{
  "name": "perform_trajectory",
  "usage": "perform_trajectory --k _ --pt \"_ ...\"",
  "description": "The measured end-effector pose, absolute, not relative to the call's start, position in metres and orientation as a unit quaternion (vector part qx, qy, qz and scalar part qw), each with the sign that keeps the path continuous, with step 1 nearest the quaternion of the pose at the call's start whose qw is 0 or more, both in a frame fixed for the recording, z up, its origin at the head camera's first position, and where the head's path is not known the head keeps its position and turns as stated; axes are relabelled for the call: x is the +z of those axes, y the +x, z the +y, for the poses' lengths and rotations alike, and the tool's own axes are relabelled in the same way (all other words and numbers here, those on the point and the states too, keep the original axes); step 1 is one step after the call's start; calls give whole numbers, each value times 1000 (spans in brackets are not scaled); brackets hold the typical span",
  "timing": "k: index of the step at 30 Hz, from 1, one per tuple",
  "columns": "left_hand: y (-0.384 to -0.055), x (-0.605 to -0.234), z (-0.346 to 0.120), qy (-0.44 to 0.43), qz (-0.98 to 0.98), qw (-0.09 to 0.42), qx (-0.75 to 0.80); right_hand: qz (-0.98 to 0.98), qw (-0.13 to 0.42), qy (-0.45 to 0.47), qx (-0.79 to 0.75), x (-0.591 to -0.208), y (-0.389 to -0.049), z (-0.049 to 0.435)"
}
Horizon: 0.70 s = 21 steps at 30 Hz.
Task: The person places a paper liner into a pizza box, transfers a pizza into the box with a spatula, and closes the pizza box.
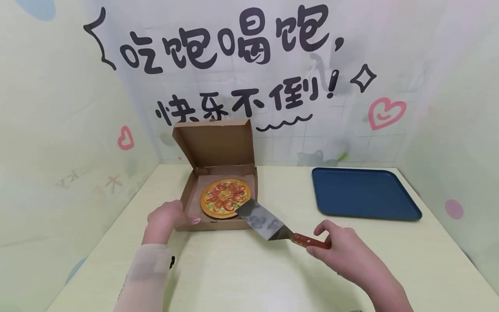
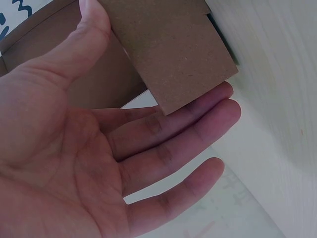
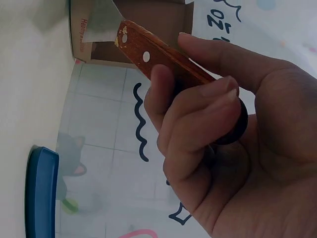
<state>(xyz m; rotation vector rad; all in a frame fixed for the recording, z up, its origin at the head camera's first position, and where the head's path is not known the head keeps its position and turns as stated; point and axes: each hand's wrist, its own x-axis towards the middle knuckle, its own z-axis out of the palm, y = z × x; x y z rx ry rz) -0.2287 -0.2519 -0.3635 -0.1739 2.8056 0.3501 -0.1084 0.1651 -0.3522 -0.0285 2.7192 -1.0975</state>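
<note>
A round toy pizza (image 1: 226, 197) with sausage and green toppings lies on brown paper in an opened cardboard pizza box (image 1: 224, 143), whose lid stands up at the back. My left hand (image 1: 167, 215) holds the box's front left corner, thumb over the wall on the inside. In the left wrist view the fingers (image 2: 173, 153) stretch along the outside of the cardboard (image 2: 173, 59). The wooden handle (image 3: 168, 57) of a metal spatula (image 1: 262, 221) is gripped by my right hand (image 1: 347, 249). Its blade reaches over the box's front right corner, its tip overlapping the pizza's edge.
A blue rectangular tray (image 1: 364, 193) lies at the back right of the pale table (image 1: 234, 277). Behind the table hangs a wall sheet (image 1: 280, 143) with black writing and pink hearts, and light panels close off both sides.
</note>
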Motion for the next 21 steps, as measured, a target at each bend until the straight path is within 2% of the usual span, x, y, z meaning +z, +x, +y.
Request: perform_trajectory --k 12,21 --pt "-232 -368 -253 -59 980 150 119 945 94 -39 -311 -365 -109 157" --pt "-232 -368 -254 -58 980 150 117 944 64 -59 -320 -367 -109 155"
